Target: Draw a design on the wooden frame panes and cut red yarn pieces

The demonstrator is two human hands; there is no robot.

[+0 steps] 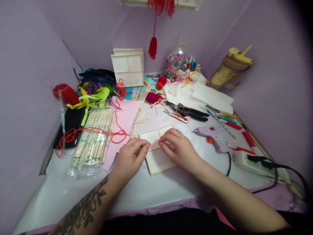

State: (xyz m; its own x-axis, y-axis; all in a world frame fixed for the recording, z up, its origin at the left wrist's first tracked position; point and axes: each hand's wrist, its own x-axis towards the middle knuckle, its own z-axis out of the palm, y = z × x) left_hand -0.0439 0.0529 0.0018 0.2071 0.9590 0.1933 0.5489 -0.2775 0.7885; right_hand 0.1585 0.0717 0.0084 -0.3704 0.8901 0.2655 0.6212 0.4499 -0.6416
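Between my two hands a short stretch of red yarn is held taut. My left hand pinches it from the left, thumb against fingers. From the right, my right hand pinches the other part of it. Below both hands lies a white square panel with a wooden-stick frame and crossbars, partly covered by the fingers. More of the red yarn trails left from my left hand, over a pink sheet and a plastic bag of chopsticks.
Pruning shears, orange thread snips and a purple glue gun lie to the right, near a power strip. Two framed panels stand at the back beside a jar of pompoms. A yellow tumbler stands back right.
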